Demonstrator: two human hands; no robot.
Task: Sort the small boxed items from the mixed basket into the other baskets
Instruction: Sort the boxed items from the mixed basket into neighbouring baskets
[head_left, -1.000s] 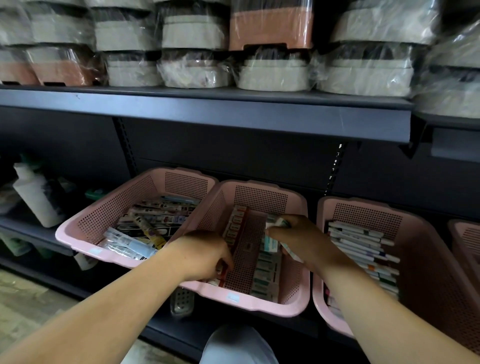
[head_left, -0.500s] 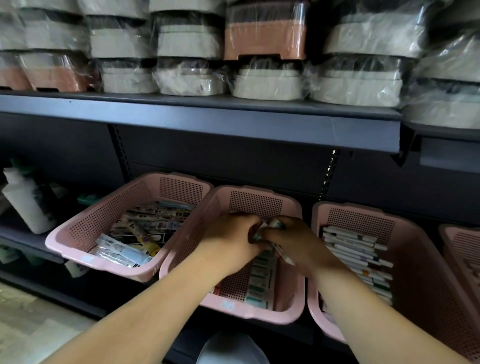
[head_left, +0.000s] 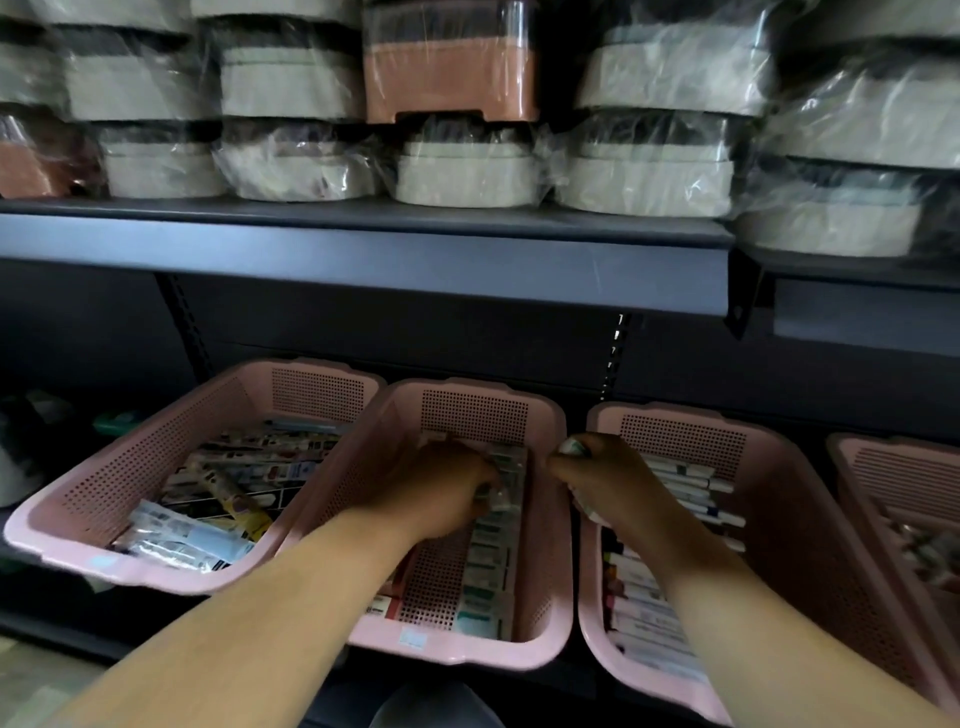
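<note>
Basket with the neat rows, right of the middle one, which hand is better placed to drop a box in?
Right, probably. The right hand grips a small box over the neat-row basket; the left hand is down in the middle basket.

Only one view here: a camera on the person's head, facing forward and down, close over the pink baskets (head_left: 457, 656) at six o'clock, with the dark shelf (head_left: 363, 260) toward twelve.
</note>
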